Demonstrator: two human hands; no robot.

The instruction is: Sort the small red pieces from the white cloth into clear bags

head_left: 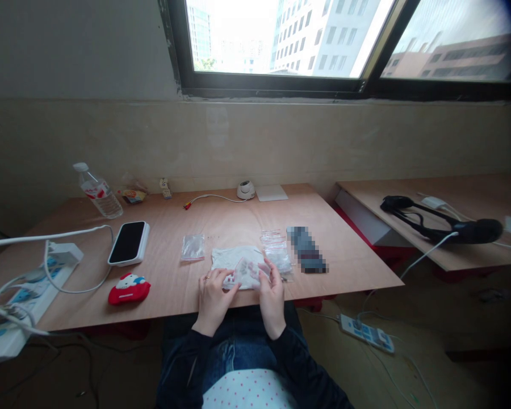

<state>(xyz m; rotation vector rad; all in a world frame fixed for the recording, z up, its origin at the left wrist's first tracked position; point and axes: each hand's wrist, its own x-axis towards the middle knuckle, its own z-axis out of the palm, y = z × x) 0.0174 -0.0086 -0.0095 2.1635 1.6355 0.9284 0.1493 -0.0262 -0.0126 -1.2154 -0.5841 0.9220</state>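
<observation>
Both my hands are at the near edge of a wooden table (pixel 332 250). My left hand (pixel 213 296) and my right hand (pixel 271 295) pinch the two sides of a small clear plastic zip bag (pixel 246 274), fingers closed on it. The bag is held just above a larger white packet (pixel 232 257) lying flat. A stack of small clear bags with red strips (pixel 276 250) lies right of my right hand. One more clear bag (pixel 193 247) lies to the left. What the held bag contains is too small to tell.
A white power bank with a dark phone (pixel 129 242) and a red-and-white plush pouch (pixel 129 289) lie at left. Farther left are white cables and a power strip (pixel 29 287). A water bottle (pixel 97 195) stands at the back. A second table (pixel 460 227) holds black gear.
</observation>
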